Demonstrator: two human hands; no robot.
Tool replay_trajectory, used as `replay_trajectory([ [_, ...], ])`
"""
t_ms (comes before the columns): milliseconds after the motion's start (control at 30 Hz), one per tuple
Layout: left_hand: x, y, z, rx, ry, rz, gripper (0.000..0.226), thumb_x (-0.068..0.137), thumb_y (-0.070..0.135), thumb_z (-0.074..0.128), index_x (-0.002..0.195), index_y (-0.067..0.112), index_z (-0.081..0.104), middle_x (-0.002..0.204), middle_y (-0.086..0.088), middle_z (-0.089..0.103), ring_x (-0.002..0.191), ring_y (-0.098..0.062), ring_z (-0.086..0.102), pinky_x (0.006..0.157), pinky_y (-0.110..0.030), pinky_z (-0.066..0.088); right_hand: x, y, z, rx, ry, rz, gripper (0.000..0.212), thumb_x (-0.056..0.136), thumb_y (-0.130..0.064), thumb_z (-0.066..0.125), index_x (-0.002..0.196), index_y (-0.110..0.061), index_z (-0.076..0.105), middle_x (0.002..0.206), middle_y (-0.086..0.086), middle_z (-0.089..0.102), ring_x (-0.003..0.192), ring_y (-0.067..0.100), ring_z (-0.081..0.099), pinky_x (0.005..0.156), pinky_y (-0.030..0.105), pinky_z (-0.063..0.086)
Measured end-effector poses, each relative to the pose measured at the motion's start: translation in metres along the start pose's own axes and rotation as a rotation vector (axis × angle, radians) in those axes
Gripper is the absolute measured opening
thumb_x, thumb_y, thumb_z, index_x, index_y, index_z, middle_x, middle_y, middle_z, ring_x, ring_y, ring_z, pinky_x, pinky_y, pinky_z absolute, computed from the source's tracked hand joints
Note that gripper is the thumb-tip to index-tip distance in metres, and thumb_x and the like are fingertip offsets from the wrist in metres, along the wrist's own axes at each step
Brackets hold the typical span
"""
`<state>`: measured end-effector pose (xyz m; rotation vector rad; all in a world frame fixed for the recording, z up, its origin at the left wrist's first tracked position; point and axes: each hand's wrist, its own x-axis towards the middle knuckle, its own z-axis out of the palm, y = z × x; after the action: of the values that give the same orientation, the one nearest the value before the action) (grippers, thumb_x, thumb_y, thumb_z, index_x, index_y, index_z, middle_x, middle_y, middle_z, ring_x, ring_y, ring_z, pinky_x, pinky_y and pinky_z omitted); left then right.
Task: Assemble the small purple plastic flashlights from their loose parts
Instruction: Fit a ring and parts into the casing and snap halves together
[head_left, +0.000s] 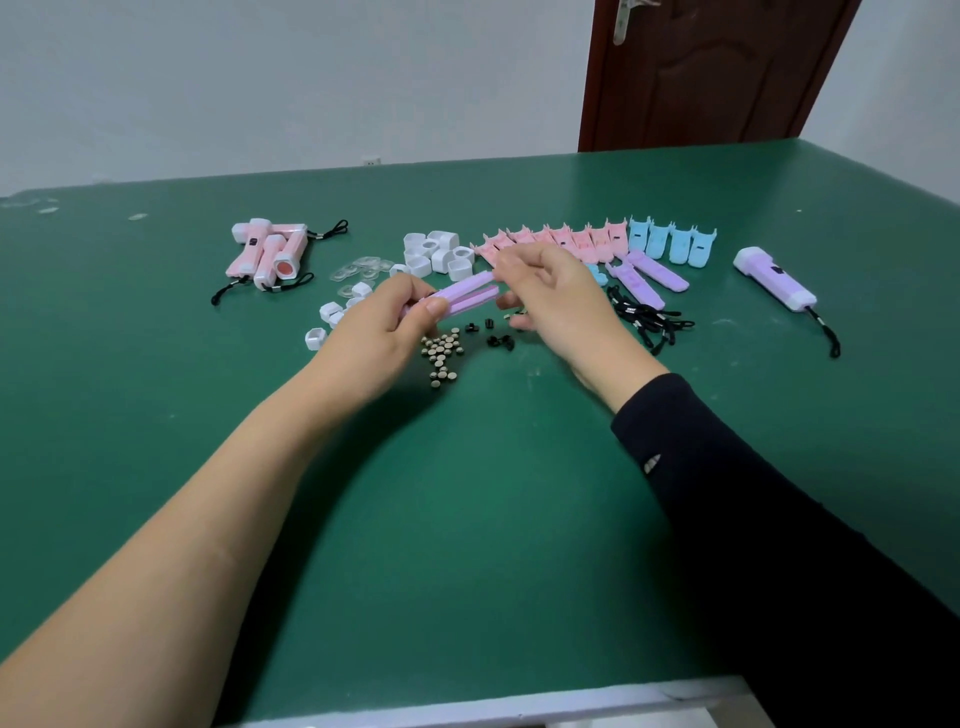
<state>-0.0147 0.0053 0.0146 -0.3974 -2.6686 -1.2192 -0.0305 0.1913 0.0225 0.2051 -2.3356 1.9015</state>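
Purple shell halves (465, 296) lengthwise between left hand (382, 332), right hand (550, 296)

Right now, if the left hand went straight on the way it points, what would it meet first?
Probably the right hand, which pinches the far end of the purple shells that the left hand grips, though depth is unclear.

1. Plain green surface (467, 519), scuffed pale at far left.
2. Lilac shell halves (467, 297); lilac-and-white finished flashlight (776, 278).
3. Rows of pink shells (561, 241) and light-blue shells (672, 241); white caps (441, 252).
4. Pink-and-white flashlights (260, 254); black lanyards (644, 314).
5. Reddish-brown door (701, 78); black sleeve (753, 493).
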Motion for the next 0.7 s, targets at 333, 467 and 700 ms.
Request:
replay_trajectory([
  [333, 0.002, -0.006, 0.0, 0.083, 0.038, -0.025, 0.018, 0.101, 0.037, 0.046, 0.095, 0.023, 0.055, 0.075, 0.016, 0.056, 0.065, -0.001, 0.044, 0.06, -0.02, 0.034, 0.014, 0.019, -0.084, -0.96, 0.238, 0.184, 0.018, 0.089, -0.014, 0.058, 0.085, -0.028, 0.068, 0.108, 0.004, 0.068, 0.113, 0.033, 0.051, 0.093, 0.042, 0.047],
  [467, 0.002, -0.007, -0.001, 0.106, 0.046, -0.014, 0.019, 0.101, 0.036, 0.046, 0.096, 0.021, 0.055, 0.079, 0.011, 0.057, 0.062, 0.004, 0.044, 0.054, -0.011, 0.031, 0.015, 0.02, -0.08, -1.044, 0.203, 0.242, 0.005, 0.088, -0.028, 0.065, 0.089, -0.025, 0.069, 0.109, 0.003, 0.066, 0.117, 0.031, 0.047, 0.094, 0.039, 0.042],
  [700, 0.003, -0.007, -0.003, 0.102, 0.05, -0.031, 0.02, 0.101, 0.037, 0.045, 0.099, 0.02, 0.055, 0.093, -0.001, 0.065, 0.068, -0.003, 0.044, 0.056, -0.012, 0.031, 0.019, 0.025, -0.075, -1.04, 0.198, 0.257, 0.018, 0.091, -0.028, 0.063, 0.108, -0.026, 0.068, 0.134, -0.002, 0.056, 0.122, 0.031, 0.045, 0.098, 0.042, 0.041],
])
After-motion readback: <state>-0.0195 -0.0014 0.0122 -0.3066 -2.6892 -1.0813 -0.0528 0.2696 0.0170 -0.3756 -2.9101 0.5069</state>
